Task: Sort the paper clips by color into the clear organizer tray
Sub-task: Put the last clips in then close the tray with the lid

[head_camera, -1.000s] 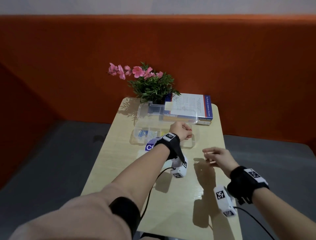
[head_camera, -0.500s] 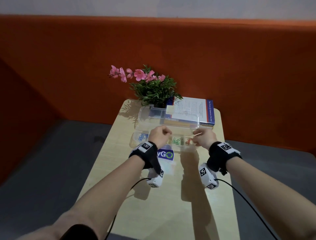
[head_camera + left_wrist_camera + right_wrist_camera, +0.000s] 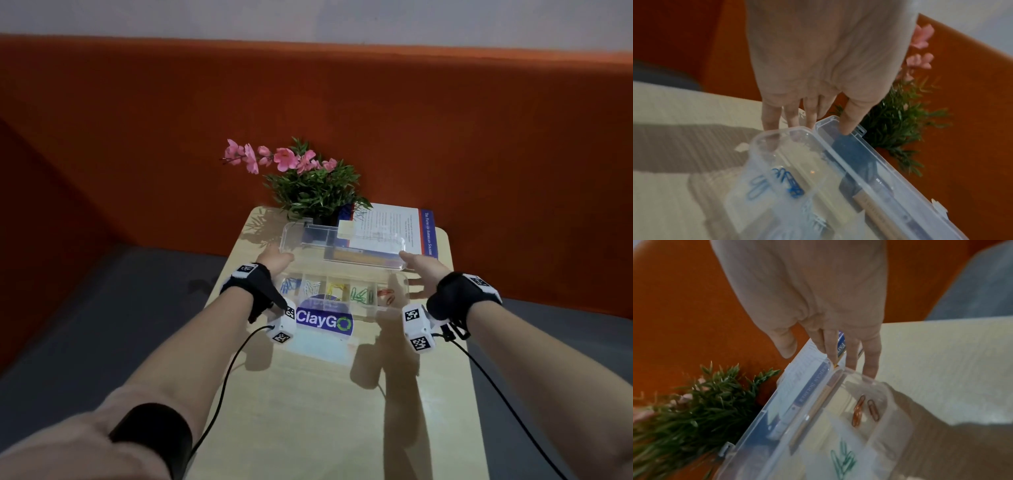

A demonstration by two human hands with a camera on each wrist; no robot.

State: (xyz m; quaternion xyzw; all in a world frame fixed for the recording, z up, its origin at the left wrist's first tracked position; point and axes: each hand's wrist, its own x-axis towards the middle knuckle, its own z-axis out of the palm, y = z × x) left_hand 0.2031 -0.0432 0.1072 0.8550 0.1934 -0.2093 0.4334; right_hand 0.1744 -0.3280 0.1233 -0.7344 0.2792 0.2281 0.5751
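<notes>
Both arms reached forward over the desk [image 3: 308, 394]. The left hand [image 3: 275, 257] and right hand [image 3: 422, 270], fingers straight and relaxed, touched the two ends of the clear organizer tray [image 3: 399, 310], its lid [image 3: 342, 245] raised. Wrist views showed blue paper clips [image 3: 787, 181] and red paper clips [image 3: 865, 408] in end compartments.

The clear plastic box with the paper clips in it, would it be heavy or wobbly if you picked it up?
Probably light: the clear plastic organizer tray has thin see-through walls and holds only a few clips, like the blue paper clips. Its open hinged lid might flop or swing. If tilted, the loose clips would likely slide within their compartments.
</notes>
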